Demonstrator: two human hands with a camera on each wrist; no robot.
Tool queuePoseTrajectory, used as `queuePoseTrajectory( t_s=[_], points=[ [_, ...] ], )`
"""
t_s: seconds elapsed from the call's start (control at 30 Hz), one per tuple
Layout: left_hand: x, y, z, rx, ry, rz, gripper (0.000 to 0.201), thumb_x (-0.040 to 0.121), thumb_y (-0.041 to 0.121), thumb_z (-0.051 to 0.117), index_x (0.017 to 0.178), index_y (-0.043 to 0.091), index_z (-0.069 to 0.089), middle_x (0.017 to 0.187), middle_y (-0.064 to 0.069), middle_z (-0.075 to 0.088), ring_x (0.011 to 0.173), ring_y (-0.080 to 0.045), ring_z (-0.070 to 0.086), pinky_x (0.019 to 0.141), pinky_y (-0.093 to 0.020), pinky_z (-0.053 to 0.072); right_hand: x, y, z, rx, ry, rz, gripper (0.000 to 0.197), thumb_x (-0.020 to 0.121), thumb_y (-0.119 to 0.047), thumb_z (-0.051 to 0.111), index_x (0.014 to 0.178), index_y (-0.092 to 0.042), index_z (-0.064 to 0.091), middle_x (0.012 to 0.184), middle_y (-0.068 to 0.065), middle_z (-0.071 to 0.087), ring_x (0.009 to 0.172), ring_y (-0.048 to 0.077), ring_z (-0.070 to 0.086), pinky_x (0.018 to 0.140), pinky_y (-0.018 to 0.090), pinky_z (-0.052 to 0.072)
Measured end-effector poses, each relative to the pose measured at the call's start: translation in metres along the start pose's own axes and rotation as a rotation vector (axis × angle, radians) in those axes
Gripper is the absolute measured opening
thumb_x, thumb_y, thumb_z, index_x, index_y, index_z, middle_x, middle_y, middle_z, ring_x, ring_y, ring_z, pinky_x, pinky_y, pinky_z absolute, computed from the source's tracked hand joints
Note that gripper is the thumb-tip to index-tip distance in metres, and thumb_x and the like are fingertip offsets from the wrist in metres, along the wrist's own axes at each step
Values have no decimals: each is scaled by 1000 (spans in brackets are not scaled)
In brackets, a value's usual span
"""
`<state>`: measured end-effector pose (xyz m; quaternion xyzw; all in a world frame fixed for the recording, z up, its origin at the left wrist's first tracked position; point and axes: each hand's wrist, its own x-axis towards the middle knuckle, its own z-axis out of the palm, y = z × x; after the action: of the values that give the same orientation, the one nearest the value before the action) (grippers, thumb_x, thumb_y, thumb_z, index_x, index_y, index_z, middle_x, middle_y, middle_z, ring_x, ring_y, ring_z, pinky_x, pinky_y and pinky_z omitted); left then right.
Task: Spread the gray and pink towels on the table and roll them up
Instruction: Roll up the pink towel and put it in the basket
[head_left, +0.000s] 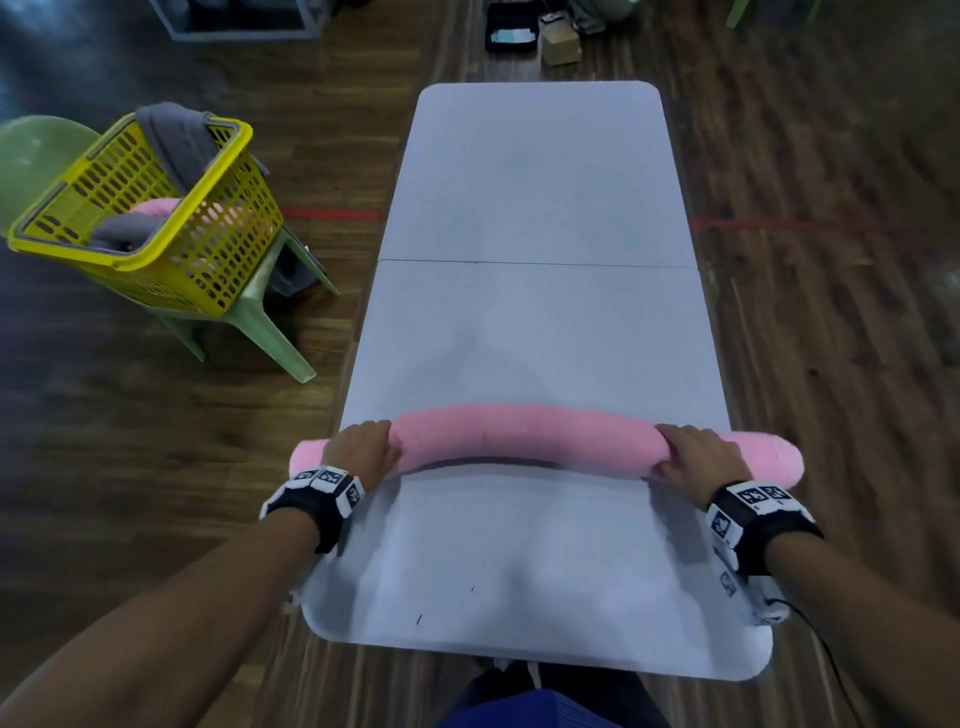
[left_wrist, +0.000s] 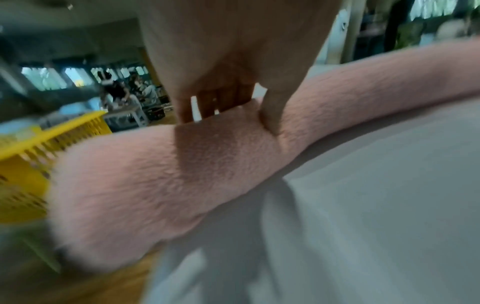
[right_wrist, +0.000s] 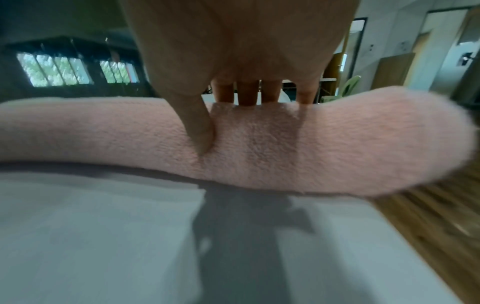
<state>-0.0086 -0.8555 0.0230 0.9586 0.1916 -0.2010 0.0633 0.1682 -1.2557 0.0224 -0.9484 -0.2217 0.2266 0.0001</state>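
Note:
A pink towel (head_left: 524, 439) is rolled into one long tube and lies across the near half of the grey table (head_left: 535, 197), both ends overhanging its sides. My left hand (head_left: 366, 446) grips the roll near its left end, with the thumb on the near side and the fingers (left_wrist: 205, 107) over the far side. My right hand (head_left: 696, 457) grips it near the right end in the same way, the thumb (right_wrist: 200, 131) pressed into the pile. A grey towel (head_left: 174, 137) hangs over the rim of the yellow basket (head_left: 208, 249).
The yellow basket stands on a green plastic chair (head_left: 265, 322) left of the table and also holds a pink roll (head_left: 156, 207) and a grey roll (head_left: 127, 231). A bag and boxes (head_left: 535, 31) lie on the wooden floor beyond the table's far end.

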Motion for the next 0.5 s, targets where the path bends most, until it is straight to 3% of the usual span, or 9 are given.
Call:
queuePoseTrajectory(
  t_s=[0.07,0.17,0.27,0.33,0.4,0.43,0.5],
  points=[
    [-6,26,3,-114,-43,-134,38,93,41,45,109,8,58,107,-13,64,92,-31,60,78,-34,45,-1,-22,0,105,-71,46,50,83,-37,56,129,-18,45,119,12,60,105,32,56,81,36,42],
    [-12,74,9,-264,-109,-195,48,87,50,50,109,9,60,105,-12,64,84,-28,59,69,-30,43,-6,-63,3,246,-181,101,53,85,-49,56,122,-11,47,116,14,60,100,32,57,75,33,39],
    [-20,123,23,-381,-179,-130,55,86,51,53,113,4,58,113,-17,61,100,-35,58,76,-33,41,-10,-106,19,425,-161,202,61,83,-53,57,121,-7,46,118,17,58,104,36,57,79,34,40],
    [-26,147,32,-415,-192,-113,52,89,50,50,109,2,58,111,-18,62,99,-35,59,77,-33,43,-12,-128,29,550,-129,283,65,79,-59,53,119,-8,48,116,17,59,99,35,58,81,33,45],
    [-31,160,35,-446,-190,-135,48,93,48,47,108,3,58,109,-14,64,98,-32,61,79,-33,46,-15,-143,33,669,-95,368,81,70,-71,51,121,-8,47,118,15,55,99,33,58,86,41,49],
    [-34,162,36,-506,-206,-134,46,94,46,45,110,4,58,110,-13,64,99,-31,61,82,-34,47,-16,-148,34,709,-77,404,92,68,-74,54,130,-7,42,124,16,50,107,34,54,92,43,47],
    [-44,160,37,-595,-266,-71,44,96,43,42,121,7,51,113,-14,63,97,-30,61,86,-36,49,-18,-158,34,686,-49,440,117,65,-73,63,147,-5,15,141,19,35,128,35,39,104,47,37]
  ],
)
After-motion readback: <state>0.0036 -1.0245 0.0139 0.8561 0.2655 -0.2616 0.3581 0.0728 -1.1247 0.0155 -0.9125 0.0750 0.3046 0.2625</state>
